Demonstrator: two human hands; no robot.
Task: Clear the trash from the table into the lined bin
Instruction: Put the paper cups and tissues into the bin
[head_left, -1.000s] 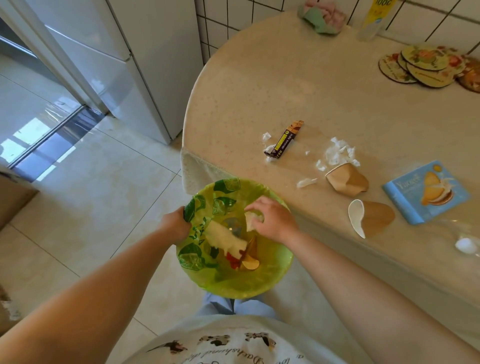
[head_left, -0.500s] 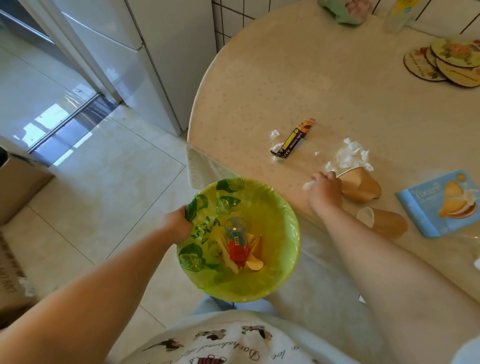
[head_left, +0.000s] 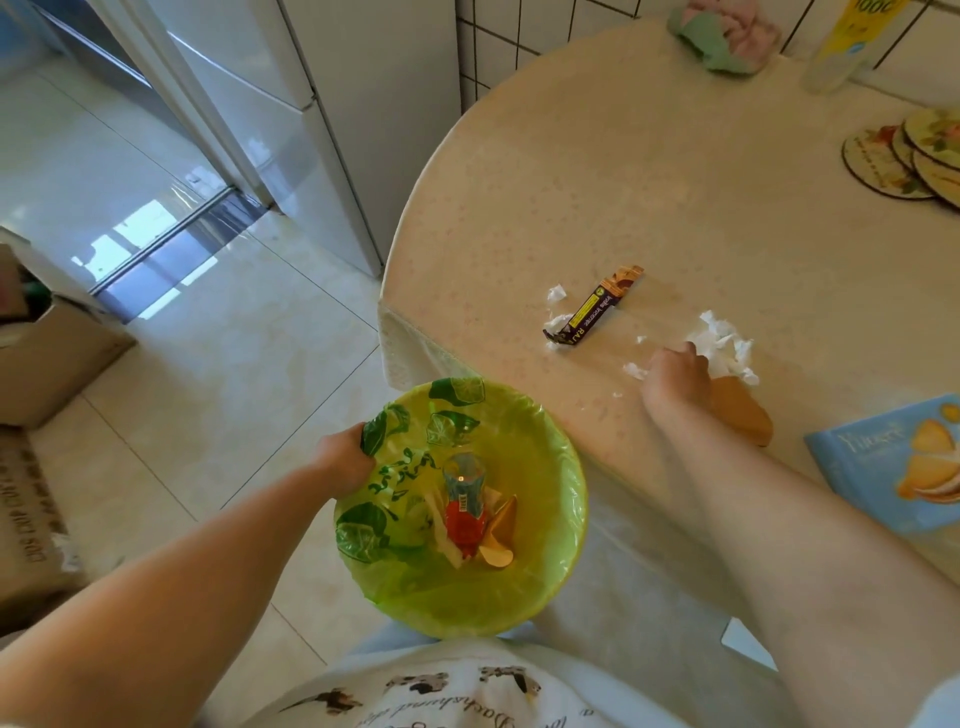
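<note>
My left hand (head_left: 347, 457) grips the left rim of the bin (head_left: 569, 467), which has a green leaf-print liner and hangs below the table edge. A bottle with a red and blue label (head_left: 464, 501) and crushed paper cups lie inside it. My right hand (head_left: 675, 375) rests knuckles-up on the beige table (head_left: 675, 182), fingers curled over white tissue scraps (head_left: 723, 343); one scrap sticks out at its left side. A crushed brown paper cup (head_left: 743, 415) lies just right of that hand. A dark snack wrapper (head_left: 597, 310) lies to its left.
A blue biscuit packet (head_left: 904, 467) sits at the table's right edge. Round coasters (head_left: 906, 156), a folded cloth (head_left: 722, 44) and a yellow bottle (head_left: 841, 41) stand at the back by the tiled wall. Cardboard boxes (head_left: 41, 374) stand on the floor at left, near a white fridge (head_left: 322, 104).
My right hand left the bin, reached onto the table and moved from the lone tissue scrap to the tissue pile beside the brown cup. My left hand kept hold of the bin.
</note>
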